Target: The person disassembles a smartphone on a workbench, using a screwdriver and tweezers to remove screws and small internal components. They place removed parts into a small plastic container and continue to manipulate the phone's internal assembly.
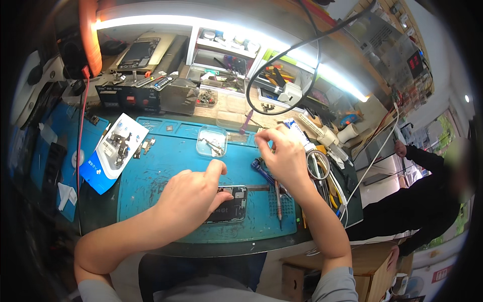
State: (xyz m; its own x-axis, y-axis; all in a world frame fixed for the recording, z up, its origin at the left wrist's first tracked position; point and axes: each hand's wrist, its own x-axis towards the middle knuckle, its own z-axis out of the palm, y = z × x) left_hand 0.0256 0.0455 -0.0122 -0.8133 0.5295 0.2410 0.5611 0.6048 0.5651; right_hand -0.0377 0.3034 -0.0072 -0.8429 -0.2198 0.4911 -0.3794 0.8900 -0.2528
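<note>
An opened smartphone (232, 212) with its dark inner side up lies on the blue work mat (166, 171). My left hand (188, 196) is over the phone's left part. Its thumb and index finger stand apart, the thumb tip at the phone, and nothing shows between them. To the right and farther off, my right hand (284, 156) hovers above the mat with thumb and index finger pinched together. Whatever is in that pinch is too small to make out. A clear plastic box (212, 142) with small metal parts sits between and beyond the hands. Below my right wrist lies a pen-like tool (279, 205).
A white-and-blue packet (114, 153) bearing small parts lies at the left. Pliers and cables (327, 176) crowd the right edge. A purple-handled tool (246, 122) leans behind the box. A black cable (249, 83) loops overhead. Another person (417, 201) stands at the right.
</note>
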